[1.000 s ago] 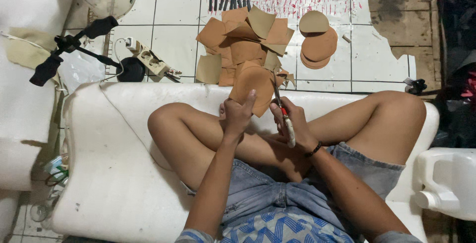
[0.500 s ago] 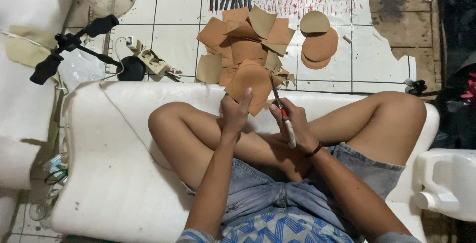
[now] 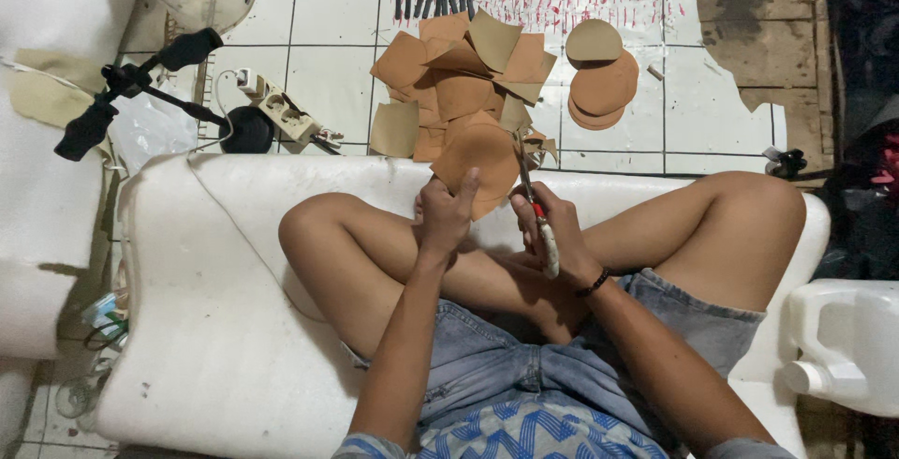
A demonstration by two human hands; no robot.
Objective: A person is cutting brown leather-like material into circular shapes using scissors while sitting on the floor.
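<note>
Tan sheet stuff, thin like paper or soft leather, is what we have in hand right now. Our left hand (image 3: pixel 446 215) pinches the lower edge of a rounded tan piece (image 3: pixel 479 161), thumb up along its face, holding it out over the front edge of the white foam cushion (image 3: pixel 187 328) we sit on. Our right hand (image 3: pixel 552 229) is wrapped around the handles of the scissors (image 3: pixel 532 199), whose blades reach up along the piece's right edge.

We judge the piece light and floppy: it stands only because we grip it close to the cut, so a hold low on the edge nearest us, fingers behind and thumb in front, looks best. It looks easy to crease or tear, not slippery.

Out on the tiled floor (image 3: pixel 337 9), a loose heap of tan offcuts (image 3: pixel 459 75) lies just past the piece. Beside it, to the right, a small stack of round discs (image 3: pixel 599 84) rests, one paler disc on top.

As for containers, a white plastic jug (image 3: pixel 847 347) sits at our right with its cap on; what it holds we cannot tell. A power strip (image 3: pixel 281 114) lies near the cushion's far-left corner.
</note>
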